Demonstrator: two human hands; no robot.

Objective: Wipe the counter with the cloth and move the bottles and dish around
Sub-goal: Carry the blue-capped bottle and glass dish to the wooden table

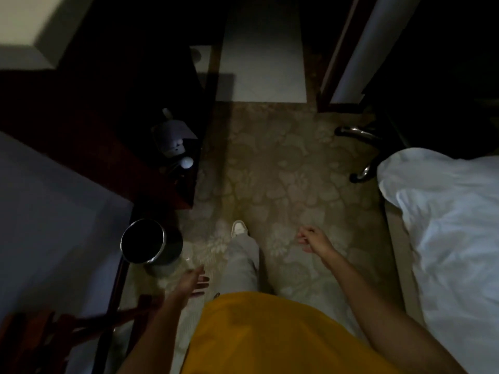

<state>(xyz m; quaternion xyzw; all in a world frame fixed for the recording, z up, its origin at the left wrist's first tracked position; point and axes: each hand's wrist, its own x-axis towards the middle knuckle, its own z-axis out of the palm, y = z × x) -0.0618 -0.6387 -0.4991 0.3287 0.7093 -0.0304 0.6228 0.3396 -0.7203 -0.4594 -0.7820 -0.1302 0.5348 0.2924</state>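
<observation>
Dim frame, you're looking straight down at a patterned carpet (272, 168) that fills the centre.

Right edge: bed with white bedding (448, 238), running from mid-right down to the lower right corner.

Left edge: a pale flat surface (46, 225), can't tell what it is.

Upper left to centre-left: dark wood counter (113, 157). The task's things are at its right end, centre-left of the frame: small bottles (186, 162) and pale items clustered together. Too dark and blurred to count or separate them. Can't make out a cloth or dish.

Bottom centre: your yellow shirt (259, 333), light trousers above it, 1 white shoe (239, 228) forward on the carpet.

Lower left: round metal bin (143, 242) on the floor, just below the counter's end and near your left hand.

Upper right: chrome chair legs (359, 155) beside the bed corner.

Left hand (193, 283), lower centre-left: grip released, fingers spread, holding nothing, over the carpet beside the bin.

Right hand (310, 240), centre-right: fingers loosely curled, nothing in the grip, over open carpet and well apart from the counter.
</observation>
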